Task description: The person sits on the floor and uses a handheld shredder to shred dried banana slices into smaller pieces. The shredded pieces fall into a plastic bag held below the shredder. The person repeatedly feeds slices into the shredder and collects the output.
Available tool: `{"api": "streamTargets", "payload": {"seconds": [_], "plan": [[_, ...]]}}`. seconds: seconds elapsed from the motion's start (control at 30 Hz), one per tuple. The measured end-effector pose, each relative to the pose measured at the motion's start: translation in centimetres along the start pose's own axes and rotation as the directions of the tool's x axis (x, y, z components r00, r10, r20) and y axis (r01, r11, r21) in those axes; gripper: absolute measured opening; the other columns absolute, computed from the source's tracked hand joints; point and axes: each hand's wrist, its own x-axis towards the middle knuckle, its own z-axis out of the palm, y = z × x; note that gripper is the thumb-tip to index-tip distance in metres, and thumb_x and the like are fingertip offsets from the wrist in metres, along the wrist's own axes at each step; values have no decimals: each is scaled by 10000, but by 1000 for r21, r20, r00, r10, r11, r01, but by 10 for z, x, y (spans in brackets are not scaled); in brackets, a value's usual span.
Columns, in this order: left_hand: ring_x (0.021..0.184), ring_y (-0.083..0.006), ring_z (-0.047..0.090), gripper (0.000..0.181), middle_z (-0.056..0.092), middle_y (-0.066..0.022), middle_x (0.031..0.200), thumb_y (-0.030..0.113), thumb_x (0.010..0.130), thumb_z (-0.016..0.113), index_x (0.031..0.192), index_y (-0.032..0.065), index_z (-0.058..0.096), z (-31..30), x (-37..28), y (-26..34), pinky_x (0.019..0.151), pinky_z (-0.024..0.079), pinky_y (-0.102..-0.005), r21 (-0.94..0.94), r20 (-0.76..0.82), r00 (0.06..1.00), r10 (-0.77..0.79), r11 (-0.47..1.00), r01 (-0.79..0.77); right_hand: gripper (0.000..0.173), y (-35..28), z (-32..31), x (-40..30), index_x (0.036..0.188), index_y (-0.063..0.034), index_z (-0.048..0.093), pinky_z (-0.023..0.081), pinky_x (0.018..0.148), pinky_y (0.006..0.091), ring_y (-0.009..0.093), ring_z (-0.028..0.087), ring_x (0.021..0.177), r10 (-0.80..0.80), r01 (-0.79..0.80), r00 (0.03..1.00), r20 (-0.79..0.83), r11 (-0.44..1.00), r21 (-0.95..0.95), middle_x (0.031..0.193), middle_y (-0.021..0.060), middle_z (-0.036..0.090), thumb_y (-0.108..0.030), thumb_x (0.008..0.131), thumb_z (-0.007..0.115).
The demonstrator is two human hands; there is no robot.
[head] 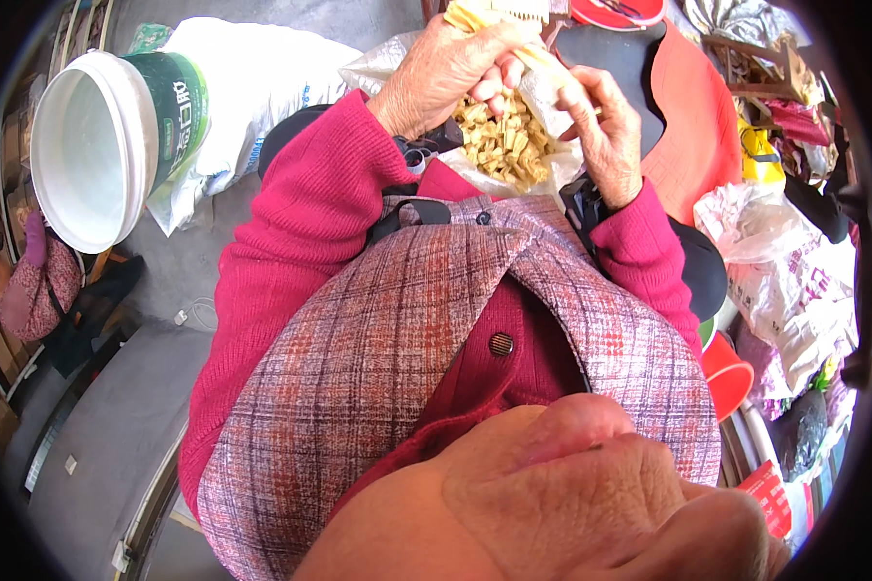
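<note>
Near the top of the view, my left hand grips a strip of pale yellow material, which may be leaf or sheet; I cannot tell which. My right hand pinches the strip's other end between thumb and fingers. Below both hands, many small yellowish folded pieces lie heaped in a white plastic bag over my lap. A pale comb-like object shows at the top edge, just beyond my left hand, partly cut off.
A white and green plastic bucket lies tipped at left on a white sack. Red basins, a red mat and plastic bags are at right. Another person is at far left.
</note>
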Motion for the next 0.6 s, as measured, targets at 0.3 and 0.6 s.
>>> {"api": "streamTargets", "payload": {"seconds": [0.3,0.6], "plan": [[511,-1,370,210,536,28,726,184,1026,606,1093,1,683,-17,-9,25,502,397,-203,-138,31,992,125,983,-119,270,-39,8,16,901,-3,626,443,646,329,177,511,676,-112,131,971,211,988,-78,723,73,539,-230,1047,619],[577,-30,479,125,607,7,760,185,1009,652,1027,61,659,-42,41,56,508,368,-166,-117,-63,926,373,918,-378,267,-78,-28,93,925,10,607,415,537,341,254,453,562,-528,502,837,145,633,-589,659,135,479,-229,1039,640]]}}
